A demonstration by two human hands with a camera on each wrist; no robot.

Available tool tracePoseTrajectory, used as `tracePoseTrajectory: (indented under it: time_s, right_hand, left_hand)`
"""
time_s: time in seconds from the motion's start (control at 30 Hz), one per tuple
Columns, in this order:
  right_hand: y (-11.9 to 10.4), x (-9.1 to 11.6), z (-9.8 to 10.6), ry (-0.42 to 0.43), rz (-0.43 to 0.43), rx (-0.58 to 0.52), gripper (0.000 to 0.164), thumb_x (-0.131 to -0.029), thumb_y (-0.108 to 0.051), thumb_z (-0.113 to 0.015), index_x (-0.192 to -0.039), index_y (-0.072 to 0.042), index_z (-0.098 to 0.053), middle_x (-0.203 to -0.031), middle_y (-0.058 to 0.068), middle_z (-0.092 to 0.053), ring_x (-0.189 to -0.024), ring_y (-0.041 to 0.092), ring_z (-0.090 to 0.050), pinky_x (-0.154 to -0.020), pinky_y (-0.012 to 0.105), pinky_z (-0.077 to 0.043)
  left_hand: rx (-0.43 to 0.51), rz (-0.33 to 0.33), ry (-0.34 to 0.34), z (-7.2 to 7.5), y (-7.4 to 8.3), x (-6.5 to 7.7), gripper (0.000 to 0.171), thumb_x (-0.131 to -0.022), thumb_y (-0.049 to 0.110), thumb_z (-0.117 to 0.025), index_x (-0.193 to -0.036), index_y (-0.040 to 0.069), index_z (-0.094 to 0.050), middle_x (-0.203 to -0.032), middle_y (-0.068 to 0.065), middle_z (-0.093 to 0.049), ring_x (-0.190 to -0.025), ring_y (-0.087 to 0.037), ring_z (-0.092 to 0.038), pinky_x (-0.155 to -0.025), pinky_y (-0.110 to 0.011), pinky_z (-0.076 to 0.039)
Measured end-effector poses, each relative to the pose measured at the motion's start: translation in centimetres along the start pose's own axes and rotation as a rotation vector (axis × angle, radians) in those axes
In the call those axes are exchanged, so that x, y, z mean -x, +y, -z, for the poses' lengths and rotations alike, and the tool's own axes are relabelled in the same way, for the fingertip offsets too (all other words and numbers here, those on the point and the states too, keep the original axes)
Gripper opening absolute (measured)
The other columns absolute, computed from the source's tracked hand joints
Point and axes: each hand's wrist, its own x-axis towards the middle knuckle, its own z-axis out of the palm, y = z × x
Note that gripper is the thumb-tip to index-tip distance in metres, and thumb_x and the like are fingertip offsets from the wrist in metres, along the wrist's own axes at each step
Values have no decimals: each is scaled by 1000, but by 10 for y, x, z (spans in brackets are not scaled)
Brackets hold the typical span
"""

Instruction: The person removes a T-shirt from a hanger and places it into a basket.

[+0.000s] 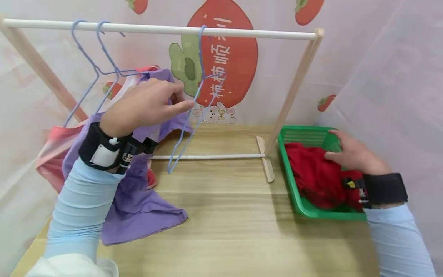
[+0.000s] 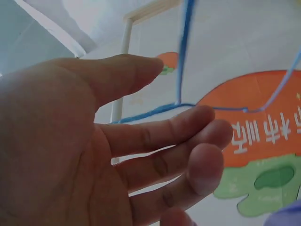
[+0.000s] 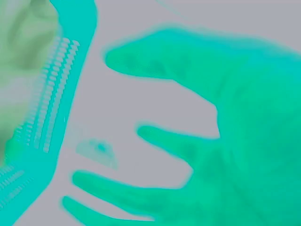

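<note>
Blue thin-wire hanger [image 1: 203, 77] hangs on a white round rod [image 1: 256, 32], between 2 garment-bearing blue hangers [image 1: 118, 73] at left and the rod's right end. Just beside it, the left hand [image 1: 147, 102] is loosely curled, thumb apart, gripping nothing. Wood-grain tabletop [image 1: 214, 192] stretches from a purple cloth garment [image 1: 145, 215] to a green plastic basket [image 1: 332, 215]. Inside lies crumpled red cloth [image 1: 313, 173]; the right hand [image 1: 356, 152], fingers spread, holds nothing at the basket's right edge.

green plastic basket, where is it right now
In the head view, the green plastic basket stands on the right side of the light wood-grain table, just right of the pale wooden rack foot, with the right hand near its right end.
</note>
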Motion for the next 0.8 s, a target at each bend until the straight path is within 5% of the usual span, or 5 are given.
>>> tracePoseTrajectory:
  time_s: [0.2,0.3,0.57,0.7,0.8]
  right_hand:
    - [-44,6,-39,53,103,5,46,-105,-25,-58,-143,1,-56,-100,17,-78,-82,25,-72,-66,38,-52]
    - [-76,7,-64,68,194,17,33,-103,-23,-61,-129,-5,-69,-86,0,-76,-68,11,-65,-55,33,-47]
    - [-143,-4,-121,16,368,31,20,-99,-19,-63,-113,-14,-75,-77,-8,-73,-58,6,-60,-49,30,-44]
    - [-162,-8,-139,14,431,65,14,-97,-20,-65,-106,-19,-75,-79,-11,-72,-63,2,-60,-52,29,-44]
    - [-173,-8,-152,20,470,61,11,-96,-20,-67,-103,-21,-76,-80,-11,-71,-68,1,-60,-54,29,-45]
  left_hand:
    - [-101,33,-17,15,-15,25,33,-106,42,-59,-94,13,-68,-82,-5,-65,-74,-23,-59,-61,-36,-43]
    - [-171,94,-35,28,-33,32,34,-105,42,-58,-93,12,-66,-81,-6,-64,-74,-24,-59,-58,-37,-42]
    - [-314,324,-144,57,-102,62,38,-104,40,-55,-99,2,-63,-80,-13,-62,-77,-31,-60,-62,-50,-44]
    - [-241,212,-179,53,-123,65,31,-107,31,-55,-102,2,-63,-75,-9,-61,-67,-24,-59,-58,-38,-46]
    - [-147,74,-120,44,-130,63,19,-107,23,-56,-97,7,-59,-73,-3,-54,-64,-19,-54,-57,-31,-40]
